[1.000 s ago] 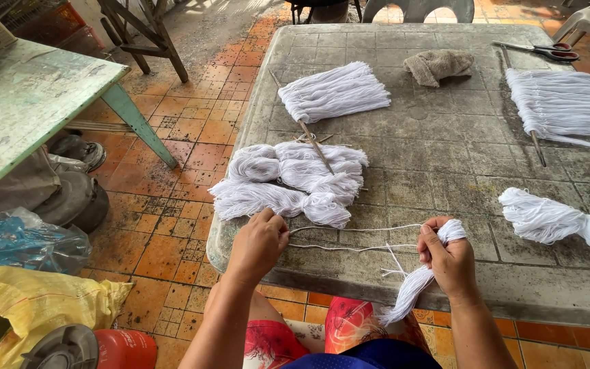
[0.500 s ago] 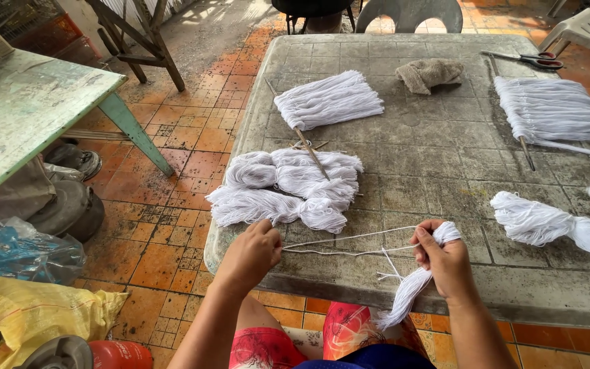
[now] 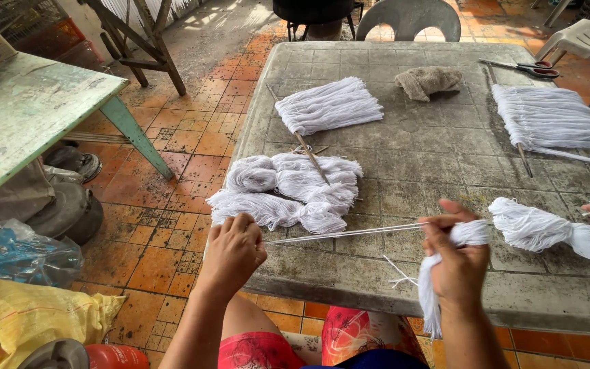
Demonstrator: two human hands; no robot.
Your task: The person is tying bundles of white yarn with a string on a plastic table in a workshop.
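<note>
Over the grey table's (image 3: 390, 287) near edge, left hand (image 3: 232, 251) and right hand (image 3: 457, 261), both clamped on white string (image 3: 349, 233), should keep it taut beside the tied bundle (image 3: 469, 234).

I see a floor of worn orange tiles (image 3: 172, 147), stained and damp. A grey stone-topped table (image 3: 438, 164) fills the centre. A pale green table (image 3: 29, 116) stands left, a grey plastic chair (image 3: 411, 17) beyond, daylight on the ground behind.
</note>
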